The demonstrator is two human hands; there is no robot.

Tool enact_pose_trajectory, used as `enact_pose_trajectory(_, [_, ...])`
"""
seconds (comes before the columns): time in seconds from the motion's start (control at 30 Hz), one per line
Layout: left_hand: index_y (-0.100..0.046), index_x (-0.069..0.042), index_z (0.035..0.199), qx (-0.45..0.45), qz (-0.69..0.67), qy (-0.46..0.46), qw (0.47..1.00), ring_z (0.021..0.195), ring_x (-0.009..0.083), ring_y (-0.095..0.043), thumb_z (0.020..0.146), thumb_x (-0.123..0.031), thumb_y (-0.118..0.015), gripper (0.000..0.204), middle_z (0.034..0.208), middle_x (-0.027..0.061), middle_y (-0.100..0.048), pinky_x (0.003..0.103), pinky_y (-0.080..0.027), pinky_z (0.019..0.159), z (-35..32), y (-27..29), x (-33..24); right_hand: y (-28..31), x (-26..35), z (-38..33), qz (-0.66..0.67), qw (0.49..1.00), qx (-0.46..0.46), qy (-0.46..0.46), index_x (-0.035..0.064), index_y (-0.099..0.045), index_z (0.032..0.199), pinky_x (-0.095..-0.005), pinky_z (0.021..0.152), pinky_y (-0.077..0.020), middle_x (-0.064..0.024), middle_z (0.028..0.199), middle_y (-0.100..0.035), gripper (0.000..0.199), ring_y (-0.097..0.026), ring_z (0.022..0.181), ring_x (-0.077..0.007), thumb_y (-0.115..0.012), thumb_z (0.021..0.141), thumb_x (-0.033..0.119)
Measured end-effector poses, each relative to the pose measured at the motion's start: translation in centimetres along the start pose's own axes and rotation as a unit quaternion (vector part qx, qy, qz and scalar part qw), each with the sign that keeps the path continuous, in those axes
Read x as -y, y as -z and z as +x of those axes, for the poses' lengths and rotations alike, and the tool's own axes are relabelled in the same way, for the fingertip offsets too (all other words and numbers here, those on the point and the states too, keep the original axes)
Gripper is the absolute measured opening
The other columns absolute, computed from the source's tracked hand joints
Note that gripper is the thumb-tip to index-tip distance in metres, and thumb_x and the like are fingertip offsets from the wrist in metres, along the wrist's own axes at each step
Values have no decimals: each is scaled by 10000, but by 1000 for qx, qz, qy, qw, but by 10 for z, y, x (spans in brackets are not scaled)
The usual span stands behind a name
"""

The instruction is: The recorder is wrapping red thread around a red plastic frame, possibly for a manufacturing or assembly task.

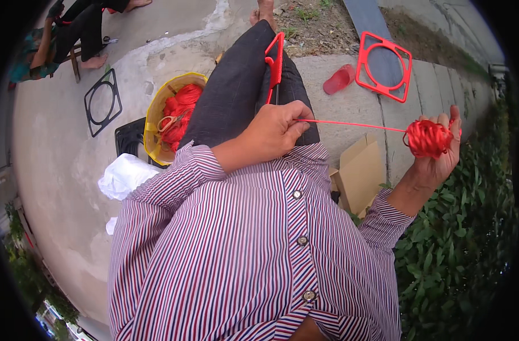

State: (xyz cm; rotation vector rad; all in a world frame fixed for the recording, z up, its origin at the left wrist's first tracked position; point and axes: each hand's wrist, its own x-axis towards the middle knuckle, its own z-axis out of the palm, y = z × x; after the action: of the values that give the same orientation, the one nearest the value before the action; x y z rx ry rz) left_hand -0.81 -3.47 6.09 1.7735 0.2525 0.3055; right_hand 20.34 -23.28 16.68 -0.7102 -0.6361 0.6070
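Note:
My right hand (pixel 438 165) is raised out to the right, its fingers curled around a bundle of red cord (pixel 427 139). From that bundle a taut red strand (pixel 356 124) runs left to my left hand (pixel 273 129). The left fingers are closed in a pinch on the strand, in front of my thighs. Just beyond that hand, a red plastic frame (pixel 276 65) stands on edge between my legs, seen nearly side-on. Thin dark rods show below it; whether the left hand also touches them is hidden.
A yellow-rimmed basket (pixel 148 128) to my left holds red cord (pixel 182 108) and scissors (pixel 167 123). Beyond lie a black frame (pixel 87 108), a red frame (pixel 404 74) and a red slipper (pixel 339 79). A cardboard box (pixel 362 170) and leafy plants (pixel 441 238) flank my right. Another person (pixel 80 34) sits far left.

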Motion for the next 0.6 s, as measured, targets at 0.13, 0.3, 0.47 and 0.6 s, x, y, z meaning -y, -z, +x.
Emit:
enact_pose_trajectory(0.13, [-589, -2, 964, -15, -54, 21, 998, 600, 57, -454, 895, -35, -560, 81, 659, -11, -510, 209, -393, 565, 4, 1, 6, 50, 39, 6, -88, 950, -270, 128, -8, -481, 1204, -468, 831, -471, -93, 869, -594, 332, -587, 802, -256, -497, 955, 211])
enact_pose_trajectory(0.3, [-567, -23, 987, -92, -365, 125, 918, 582, 55, -379, 963, -148, -495, 146, 662, -35, -489, 202, -403, 615, 18, 28, 27, 27, -50, -14, -96, 991, -95, -25, 15, -380, 1226, -401, 936, -409, -139, 995, -537, 565, -546, 941, -233, -440, 673, -85])
enact_pose_trajectory(0.47, [-579, -25, 961, -128, -273, 223, 927, 527, 68, -476, 957, -138, -491, 142, 665, -14, -526, 219, -435, 518, 14, 50, 56, -19, -160, -32, -561, 758, 218, -252, 5, -541, 1068, -349, 818, -484, -129, 1013, -632, 348, -620, 937, -271, -553, 721, -23])
enact_pose_trajectory(0.6, [-575, -26, 954, -82, -176, 308, 931, 436, 81, -474, 957, -162, -493, 159, 680, 11, -573, 232, -416, 395, 8, 40, 63, -30, -181, -23, -631, 713, 273, -138, 12, -563, 1076, -371, 824, -485, -143, 987, -641, 369, -618, 925, -324, -604, 709, 23])
